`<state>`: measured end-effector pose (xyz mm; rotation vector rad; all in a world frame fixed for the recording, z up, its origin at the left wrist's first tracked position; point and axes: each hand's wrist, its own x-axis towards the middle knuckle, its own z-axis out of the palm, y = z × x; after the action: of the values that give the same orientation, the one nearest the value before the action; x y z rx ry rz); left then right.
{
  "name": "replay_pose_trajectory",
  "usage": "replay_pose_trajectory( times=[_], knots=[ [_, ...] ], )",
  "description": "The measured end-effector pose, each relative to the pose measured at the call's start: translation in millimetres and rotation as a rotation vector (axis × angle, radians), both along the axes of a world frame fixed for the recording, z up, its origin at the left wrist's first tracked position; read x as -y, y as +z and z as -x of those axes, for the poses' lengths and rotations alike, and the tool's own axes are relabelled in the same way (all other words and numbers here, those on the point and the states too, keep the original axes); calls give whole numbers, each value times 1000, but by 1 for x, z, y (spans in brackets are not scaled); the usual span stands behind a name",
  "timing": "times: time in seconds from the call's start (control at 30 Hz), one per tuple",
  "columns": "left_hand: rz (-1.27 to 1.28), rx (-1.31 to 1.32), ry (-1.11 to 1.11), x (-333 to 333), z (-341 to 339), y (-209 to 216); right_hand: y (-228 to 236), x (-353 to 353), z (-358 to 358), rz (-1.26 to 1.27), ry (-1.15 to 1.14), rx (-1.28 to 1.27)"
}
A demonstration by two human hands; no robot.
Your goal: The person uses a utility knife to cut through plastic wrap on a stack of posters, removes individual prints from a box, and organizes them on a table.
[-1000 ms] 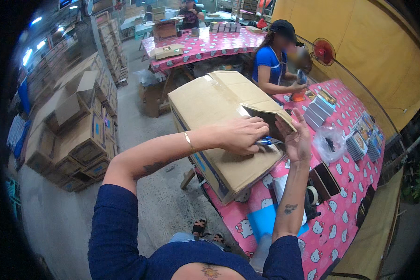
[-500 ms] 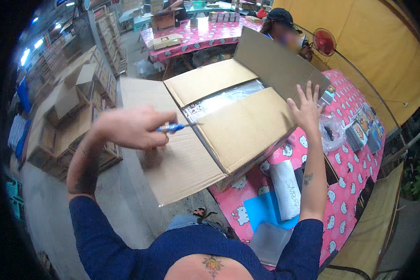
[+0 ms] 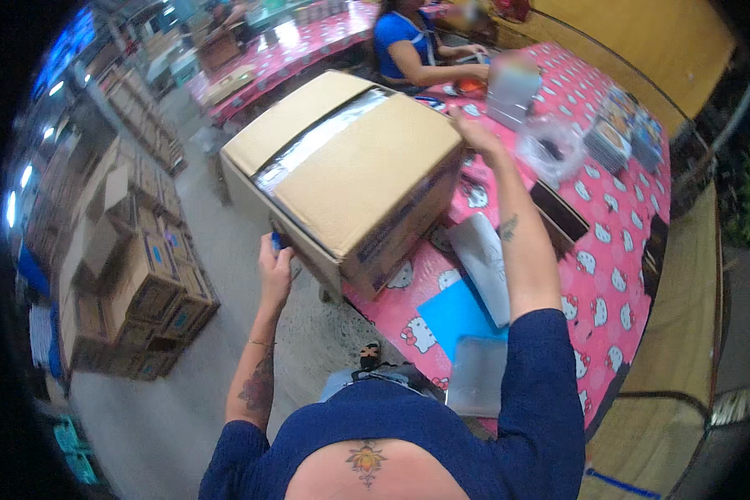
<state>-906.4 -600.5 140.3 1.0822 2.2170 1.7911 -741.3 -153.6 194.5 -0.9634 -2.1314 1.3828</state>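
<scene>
A large cardboard box (image 3: pixel 375 167) sits at an angle on the left part of the table. Its outer flaps hang down, and between the two inner flaps a gap shows shiny clear plastic (image 3: pixel 325 129). My left hand (image 3: pixel 277 268) is closed round a slim blue-handled tool (image 3: pixel 276 241), low beside the box's left side; the tool's tip is hidden. At the box's far right corner my right hand (image 3: pixel 479 137) reaches with fingers stretched along the edge, somewhat blurred. Under my right forearm lie a white wrapped roll (image 3: pixel 479 258) and a blue sheet (image 3: pixel 458 317).
The pink patterned tablecloth (image 3: pixel 592 292) carries a clear plastic bag (image 3: pixel 550 148), stacked booklets (image 3: pixel 612 142), a dark open case (image 3: pixel 558 212) and a clear plastic sleeve (image 3: pixel 477 375). Across the table sits a person in blue (image 3: pixel 408 46). Stacked cartons (image 3: pixel 142 275) stand on the floor left.
The left and far right outer flaps have gone down from sticking out and up. My left hand moved down beside the box with the blue-handled tool; my right hand moved onto the box's edge.
</scene>
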Motion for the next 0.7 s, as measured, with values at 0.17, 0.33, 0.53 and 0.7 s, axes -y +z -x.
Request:
replay_pose_trajectory(
  times=[0.17,0.33,0.53,0.7],
  knots=[
    [55,71,7,10,0,-1,-9,23,-8,75,-28,-94],
    [54,24,28,12,2,-6,-14,28,-3,28,-103,-93],
    [66,-14,6,4,-1,-1,-23,7,5,-30,-230,-124],
    [133,-150,162,28,-10,34,-14,41,-3,-50,-208,-126]
  ],
)
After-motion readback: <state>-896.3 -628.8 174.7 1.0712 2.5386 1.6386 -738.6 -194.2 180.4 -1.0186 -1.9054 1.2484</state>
